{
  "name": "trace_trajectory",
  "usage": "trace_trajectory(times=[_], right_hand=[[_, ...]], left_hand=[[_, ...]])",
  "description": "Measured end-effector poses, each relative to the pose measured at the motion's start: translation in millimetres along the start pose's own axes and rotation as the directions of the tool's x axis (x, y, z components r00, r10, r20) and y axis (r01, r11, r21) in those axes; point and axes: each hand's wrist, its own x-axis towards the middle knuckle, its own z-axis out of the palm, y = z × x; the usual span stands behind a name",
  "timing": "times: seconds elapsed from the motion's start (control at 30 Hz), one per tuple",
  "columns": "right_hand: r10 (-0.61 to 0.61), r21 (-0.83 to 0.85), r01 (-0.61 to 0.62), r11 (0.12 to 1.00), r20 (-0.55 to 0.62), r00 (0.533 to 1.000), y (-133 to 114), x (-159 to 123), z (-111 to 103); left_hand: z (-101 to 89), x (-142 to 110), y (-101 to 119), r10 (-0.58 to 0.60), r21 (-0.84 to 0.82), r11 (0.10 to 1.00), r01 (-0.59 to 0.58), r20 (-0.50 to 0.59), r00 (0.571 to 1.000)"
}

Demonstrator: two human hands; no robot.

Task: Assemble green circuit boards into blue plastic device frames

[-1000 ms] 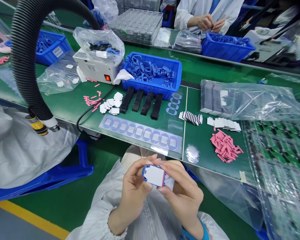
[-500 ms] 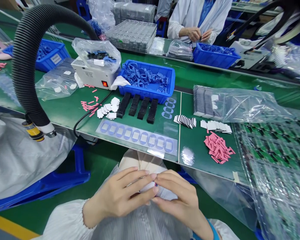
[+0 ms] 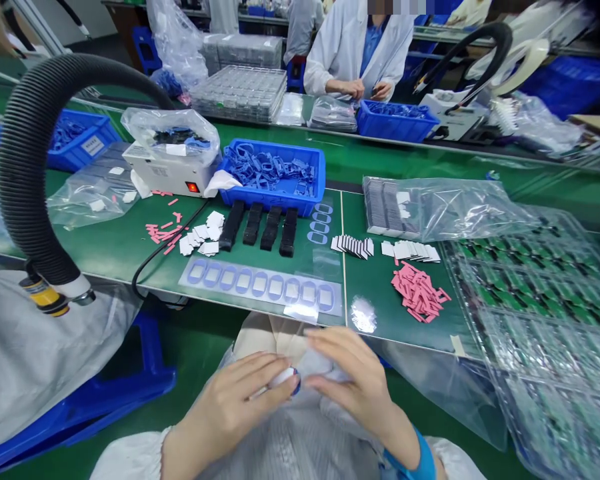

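No text can be read in this view. A white label (image 3: 93, 145) on the front of the blue plastic bin (image 3: 67, 160) at left carries small characters, too blurred to make out.

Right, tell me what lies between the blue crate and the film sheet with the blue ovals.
In the head view, four black bars lie side by side between the blue crate and the film sheet with the blue ovals.

Small white blue-rimmed plastic piece (image 3: 283, 378), tilted, half hidden.
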Motion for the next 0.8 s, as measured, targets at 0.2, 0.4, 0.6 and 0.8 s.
trace_trajectory(times=[0.2,0.4,0.6,0.8], right_hand=[[-0.107,-0.354,0.103,0.930,0.008,0.994,38,2,12],[-0.261,-0.289,0.246,0.925,-0.013,0.965,27,-4,9],[-0.369,-0.027,0.392,0.920,0.280,0.886,-26,-9,-3],[-0.054,-0.040,0.055,0.998,0.039,0.998,-7,-2,1]], left_hand=[[5.5,11,-2,-0.197,-0.227,0.963,0.145,-0.229,0.953],[2.5,34,2,-0.464,-0.674,0.727,0.128,-0.346,0.816],[14.4,37,3,-0.509,-0.744,0.644,0.178,-0.242,0.826],[21.7,6,-22,-0.523,-0.614,0.733,0.295,-0.231,0.820]])
